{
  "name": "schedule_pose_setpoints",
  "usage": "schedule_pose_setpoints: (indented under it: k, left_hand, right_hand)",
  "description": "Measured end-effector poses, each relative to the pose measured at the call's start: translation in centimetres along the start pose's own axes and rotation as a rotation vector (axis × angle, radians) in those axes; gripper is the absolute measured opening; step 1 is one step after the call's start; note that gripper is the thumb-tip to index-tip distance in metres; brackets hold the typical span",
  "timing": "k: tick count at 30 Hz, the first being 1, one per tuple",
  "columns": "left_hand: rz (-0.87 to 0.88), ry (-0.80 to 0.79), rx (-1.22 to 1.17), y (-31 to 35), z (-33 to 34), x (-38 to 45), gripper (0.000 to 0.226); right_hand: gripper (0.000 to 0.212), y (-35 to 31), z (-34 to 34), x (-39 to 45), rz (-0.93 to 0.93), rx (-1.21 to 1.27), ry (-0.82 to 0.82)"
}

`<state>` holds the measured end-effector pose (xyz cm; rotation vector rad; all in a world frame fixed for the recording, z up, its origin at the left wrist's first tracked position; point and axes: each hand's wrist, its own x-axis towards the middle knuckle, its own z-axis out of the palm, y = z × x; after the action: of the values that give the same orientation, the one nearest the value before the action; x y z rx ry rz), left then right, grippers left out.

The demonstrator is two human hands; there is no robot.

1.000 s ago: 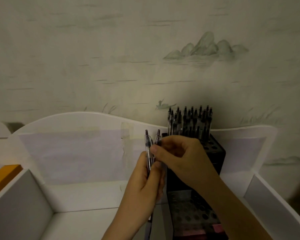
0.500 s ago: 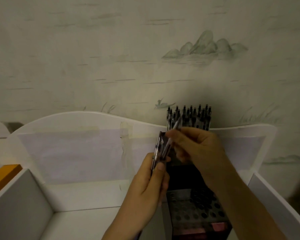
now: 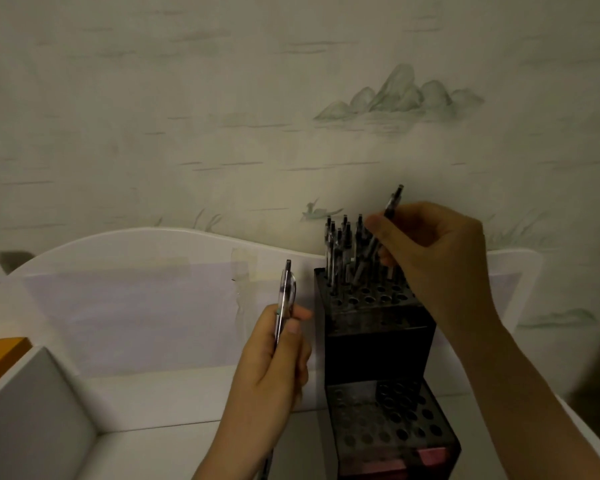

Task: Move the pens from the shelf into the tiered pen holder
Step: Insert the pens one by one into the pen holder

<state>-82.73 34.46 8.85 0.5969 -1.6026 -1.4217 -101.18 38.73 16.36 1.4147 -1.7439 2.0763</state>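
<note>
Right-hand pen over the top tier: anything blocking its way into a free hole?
Partly. The right hand holds a tilted pen above the tiered pen holder. Standing pens crowd the back rows beside its lower end; the front-row holes look open, nothing over them.

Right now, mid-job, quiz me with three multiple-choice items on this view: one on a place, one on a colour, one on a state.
1. Where do the stored pens stand?
A. the holder's top tier
B. the bottom tier
C. the shelf floor

2. What colour is the pen holder?
A. white
B. black
C. orange

3. What is the right hand doing?
A. resting open
B. pressing the wall
C. pinching a tilted pen over the top tier

Key: 1 A, they rise from the upper block's holes. 2 B, its walls are dark against the white shelf. 3 C, thumb and fingers hold the pen above the holes, while the left hand grips another pen.
</note>
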Motion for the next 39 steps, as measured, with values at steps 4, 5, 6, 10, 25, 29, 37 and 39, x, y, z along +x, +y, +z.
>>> schedule_pose_setpoints:
  k: [4,5,6,10,25,29,37,39]
  left_hand:
    - [-0.002,0.016,0.012,0.0,0.0,0.1,0.020]
    - [-0.003,0.023,0.013,0.1,0.0,0.1,0.020]
    - [-0.003,0.028,0.015,0.1,-0.1,0.2,0.020]
    - [0.001,0.033,0.029,0.0,-0.1,0.3,0.020]
    - [0.000,0.020,0.036,0.1,0.2,0.5,0.021]
    - [0.000,0.017,0.029,0.1,0.2,0.5,0.021]
    - [-0.013,0.013,0.037,0.4,0.5,0.3,0.020]
    - [-0.018,0.016,0.041,0.4,0.6,0.3,0.020]
  right_hand:
    - [0.029,0.6,0.7,0.5,-0.049,-0.113,0.013]
    - [0.028,0.6,0.8,0.6,-0.051,-0.121,0.014]
    - [0.028,0.6,0.9,0.7,-0.051,-0.127,0.011]
    - [0.027,0.9,1.3,0.9,-0.055,-0.151,-0.018]
    - [0.032,2.0,2.5,0.7,-0.080,-0.214,-0.062]
    - [0.035,2.8,2.2,-0.3,-0.033,-0.202,-0.117]
    - [0.039,3.7,2.3,-2.0,-0.047,-0.261,-0.134]
    - [0.042,3.7,2.1,-2.5,-0.037,-0.255,-0.144]
